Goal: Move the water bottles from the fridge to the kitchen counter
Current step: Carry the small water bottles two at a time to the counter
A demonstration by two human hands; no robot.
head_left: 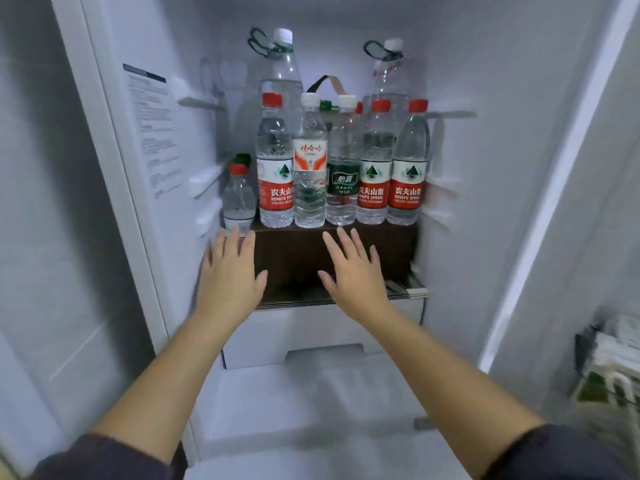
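Several water bottles stand in a row on a dark wooden shelf [398, 244] inside the open fridge. From the left: a small red-capped bottle [239, 199], a tall red-labelled bottle [275, 168], a white-capped bottle with an orange label [310, 168], a green-labelled bottle [343, 171], and two more red-labelled bottles [374, 168] [408, 171]. Two large bottles with green handles [282, 67] [389, 71] stand behind them. My left hand [230, 271] and my right hand [353, 268] reach forward with straight, spread fingers just below the row, holding nothing.
A white drawer [311, 337] sits under the shelf. The fridge's left wall carries a printed sticker [152, 129] and shelf rails. At the right, the open door's rack [609, 368] holds packets.
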